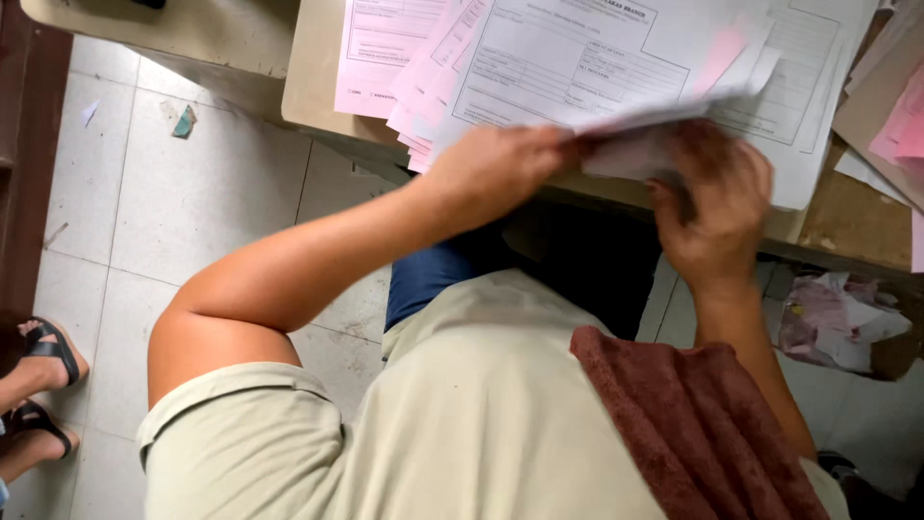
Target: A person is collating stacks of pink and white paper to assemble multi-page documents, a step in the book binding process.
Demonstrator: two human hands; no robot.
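Note:
My left hand [496, 164] grips the near edge of a bundle of paper sheets [674, 120] held just above the desk edge. My right hand [717, 207] clutches the same bundle from below and from the right; the sheets are blurred with motion. Beyond the hands, white printed forms [577, 67] and pink printed forms [380, 58] lie spread in overlapping stacks on the desk [313, 87].
A dark red towel [693, 424] hangs over my right shoulder. Crumpled pink and white paper [837, 323] fills a box on the floor at right. Another person's sandalled feet [43, 380] stand at the left edge. Brown card and pink sheets [890, 116] lie at the desk's right.

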